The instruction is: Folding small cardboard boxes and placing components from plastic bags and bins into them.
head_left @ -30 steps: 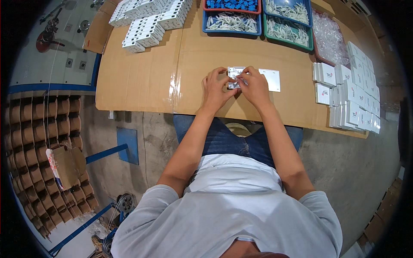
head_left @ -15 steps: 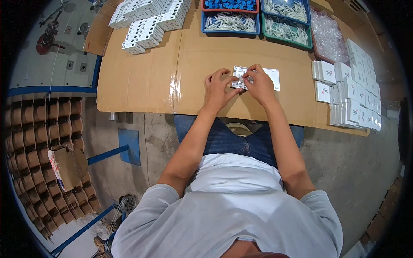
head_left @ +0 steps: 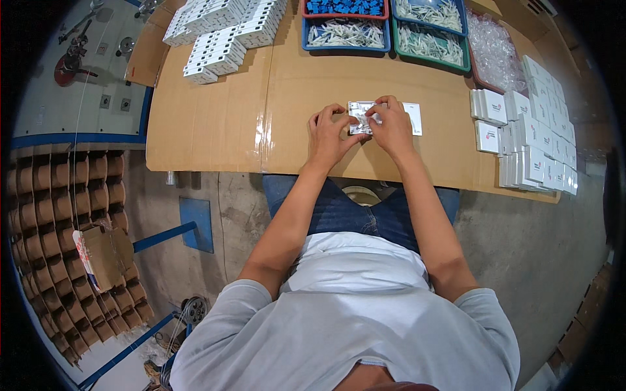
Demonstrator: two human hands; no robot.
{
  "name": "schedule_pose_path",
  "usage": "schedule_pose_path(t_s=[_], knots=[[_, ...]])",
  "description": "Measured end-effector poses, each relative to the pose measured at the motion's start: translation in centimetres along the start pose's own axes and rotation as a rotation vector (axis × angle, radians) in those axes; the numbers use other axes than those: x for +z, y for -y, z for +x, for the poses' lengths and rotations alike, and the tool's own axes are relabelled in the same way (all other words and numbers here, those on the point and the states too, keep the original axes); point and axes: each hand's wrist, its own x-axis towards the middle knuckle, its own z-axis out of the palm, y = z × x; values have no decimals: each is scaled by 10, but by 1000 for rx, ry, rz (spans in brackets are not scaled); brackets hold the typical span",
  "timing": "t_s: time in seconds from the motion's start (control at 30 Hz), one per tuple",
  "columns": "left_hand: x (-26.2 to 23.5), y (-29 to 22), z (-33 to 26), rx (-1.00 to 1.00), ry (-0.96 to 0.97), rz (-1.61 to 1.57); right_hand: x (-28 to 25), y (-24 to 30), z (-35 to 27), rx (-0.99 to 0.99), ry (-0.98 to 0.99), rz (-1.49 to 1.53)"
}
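A small white box [head_left: 412,118] lies opened flat on the cardboard-covered table in front of me, its plain panel showing to the right of my hands. Its left part [head_left: 356,109] holds small clear and whitish pieces, too small to make out. At the left edge, my left hand [head_left: 329,135] is curled, with thumb and index finger gripping the box. My right hand [head_left: 393,129] bends over the middle, fingertips pinched together down at the contents. Whatever those fingertips hold is hidden beneath them.
White boxes [head_left: 220,57] stand stacked at the far left. Farther back, a blue tray [head_left: 345,49] and a green tray [head_left: 433,62] hold slim white pieces; clear plastic pieces [head_left: 494,52] fill another. More white boxes [head_left: 538,140] are piled at the right.
The whole table scene has shifted very slightly in the picture. Both hands keep nearly the same pose at the box, with only slight finger movement.
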Motion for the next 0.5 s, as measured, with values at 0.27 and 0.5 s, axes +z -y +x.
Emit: schedule_pose_path(t_s=[0.27,0.5], knots=[[3,3,-1,24,-41,-1,-1,-4,3,185,-41,-43],[1,1,-1,35,-68,7,-2,-6,8,321,33,55]])
